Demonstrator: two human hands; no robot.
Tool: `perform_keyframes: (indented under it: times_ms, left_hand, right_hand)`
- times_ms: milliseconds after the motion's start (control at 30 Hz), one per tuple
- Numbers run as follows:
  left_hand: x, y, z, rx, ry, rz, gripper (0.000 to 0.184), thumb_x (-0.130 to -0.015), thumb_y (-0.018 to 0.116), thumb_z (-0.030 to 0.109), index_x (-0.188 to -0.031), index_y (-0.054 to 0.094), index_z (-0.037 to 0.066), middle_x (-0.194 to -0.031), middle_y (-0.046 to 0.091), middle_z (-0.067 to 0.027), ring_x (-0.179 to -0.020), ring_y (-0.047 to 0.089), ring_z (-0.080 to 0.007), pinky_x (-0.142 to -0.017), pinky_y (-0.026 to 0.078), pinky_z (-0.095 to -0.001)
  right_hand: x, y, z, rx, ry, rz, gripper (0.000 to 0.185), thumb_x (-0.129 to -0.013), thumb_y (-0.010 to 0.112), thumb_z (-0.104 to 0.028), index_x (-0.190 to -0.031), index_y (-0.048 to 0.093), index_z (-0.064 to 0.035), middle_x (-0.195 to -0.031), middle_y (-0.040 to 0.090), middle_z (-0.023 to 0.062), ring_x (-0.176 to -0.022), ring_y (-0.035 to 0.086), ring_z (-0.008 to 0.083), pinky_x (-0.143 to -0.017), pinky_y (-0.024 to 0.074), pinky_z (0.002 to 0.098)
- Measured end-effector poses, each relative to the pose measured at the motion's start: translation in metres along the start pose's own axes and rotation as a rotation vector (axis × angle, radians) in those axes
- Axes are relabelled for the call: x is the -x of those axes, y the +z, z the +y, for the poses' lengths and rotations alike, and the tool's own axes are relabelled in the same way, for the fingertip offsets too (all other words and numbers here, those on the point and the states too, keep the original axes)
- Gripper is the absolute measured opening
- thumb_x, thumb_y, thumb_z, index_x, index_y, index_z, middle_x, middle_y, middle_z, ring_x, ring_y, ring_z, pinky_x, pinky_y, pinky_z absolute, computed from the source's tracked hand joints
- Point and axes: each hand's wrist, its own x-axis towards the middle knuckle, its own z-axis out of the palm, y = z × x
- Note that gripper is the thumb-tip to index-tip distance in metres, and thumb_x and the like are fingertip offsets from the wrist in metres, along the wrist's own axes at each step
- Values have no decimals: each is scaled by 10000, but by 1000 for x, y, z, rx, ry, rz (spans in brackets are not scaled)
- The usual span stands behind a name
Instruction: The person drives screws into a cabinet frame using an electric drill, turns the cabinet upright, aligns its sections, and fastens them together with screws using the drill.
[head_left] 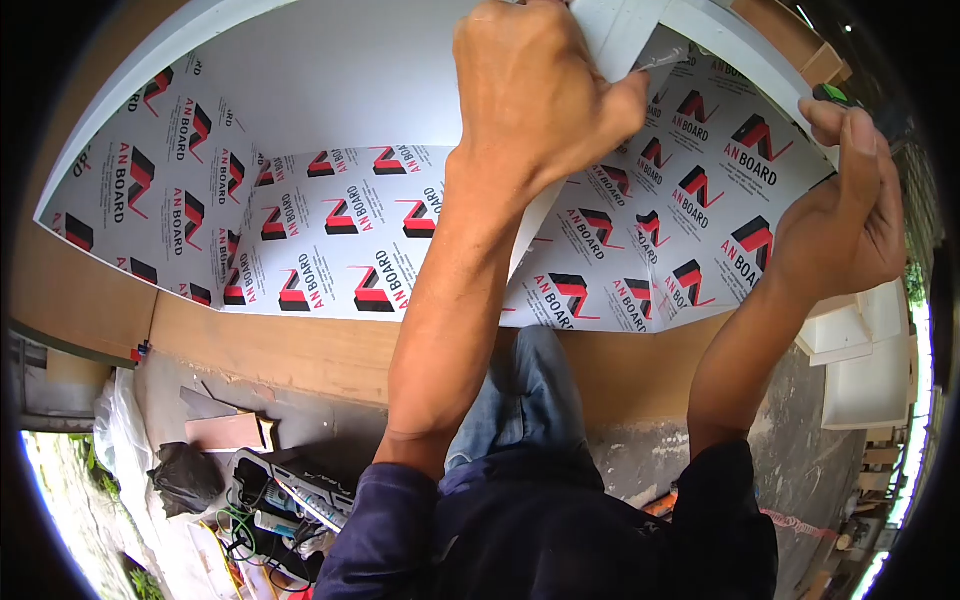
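Note:
A white cabinet box (330,90) lies before me, its inner faces covered in white film (340,270) printed with red and black "AN BOARD" marks. My left hand (540,90) is closed in a fist over the white divider (612,32) at the top of the view. A wrinkled strip of clear plastic film (665,60) runs out beside its thumb; the fingertips are hidden. At the box's right rim, my right hand (845,215) is closed with thumb and fingers together. What they pinch cannot be made out. Just beyond them is a green and black object (837,97).
Below left on the concrete floor sit a tool box (285,510) with cables and tools, a black bag (187,478) and a hand saw (228,430). White open boxes (870,360) stand at the right. My leg (540,390) is against the brown board side (290,355).

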Motion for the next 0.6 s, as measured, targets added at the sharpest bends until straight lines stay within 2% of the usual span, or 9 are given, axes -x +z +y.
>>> perform_keyframes:
  times_ms: [67,133,200,233,267,333,367,567,600]
  left_hand:
    - [-2,-7,13,-84,-48,-26,335,-587,797,179,-541,546,-38,-527,573,-211,-465,576,-382,-502,474,-420]
    - [1,-4,8,-140,-18,-19,349,-594,800,196,-532,544,-34,-503,559,-208,-481,579,-407,-553,487,-453]
    - [-2,-1,6,-86,-54,1,365,-552,777,212,-495,481,8,-384,453,-80,-334,458,-252,-418,411,-347]
    - [-2,-4,12,-83,-127,-22,316,-545,759,178,-492,511,-12,-431,507,-142,-366,501,-327,-436,434,-373]
    - [-3,-4,12,-74,-112,-21,316,-545,759,178,-492,511,-12,-431,507,-142,-366,501,-327,-436,434,-373]
    - [-2,-3,8,-105,-55,6,365,-543,775,229,-504,474,26,-398,468,-61,-329,425,-227,-424,416,-329]
    - [-2,-5,11,-112,-137,-52,347,-542,776,187,-537,513,-39,-441,500,-134,-381,509,-314,-450,445,-373]
    - [-1,-1,6,-88,-84,-11,316,-560,751,175,-606,540,-55,-433,482,-112,-373,481,-300,-445,436,-360]
    - [0,-2,7,-104,-99,-26,309,-561,745,171,-621,546,-58,-432,481,-107,-370,471,-295,-445,434,-356]
  right_hand:
    - [13,1,0,-124,21,52,184,-896,720,-93,-780,717,50,-747,725,125,-624,634,123,-605,498,236]
    - [31,4,-1,-125,11,69,175,-897,702,-68,-768,699,51,-746,719,116,-594,595,104,-561,451,218]
    - [47,3,-2,-210,129,-31,140,-904,671,-40,-798,695,47,-751,710,102,-557,542,95,-545,416,222]
    - [54,5,-5,-191,152,-65,124,-902,665,-38,-809,692,40,-763,704,97,-566,534,92,-554,414,224]
    - [61,8,-6,-172,172,-98,108,-900,660,-35,-821,689,32,-775,698,91,-575,526,90,-563,411,226]
    - [75,17,0,-242,160,-191,104,-872,701,-84,-858,697,18,-823,691,86,-625,558,103,-586,421,240]
    - [84,20,-3,-219,231,-240,139,-854,724,-111,-899,697,18,-867,689,90,-657,572,123,-604,435,255]
    - [159,50,-18,-195,474,-363,539,-790,839,-324,-1171,660,13,-1132,681,166,-1016,666,326,-871,535,410]
    - [167,55,-22,-158,485,-363,500,-792,840,-246,-1169,654,25,-1162,676,188,-1006,676,344,-847,543,400]
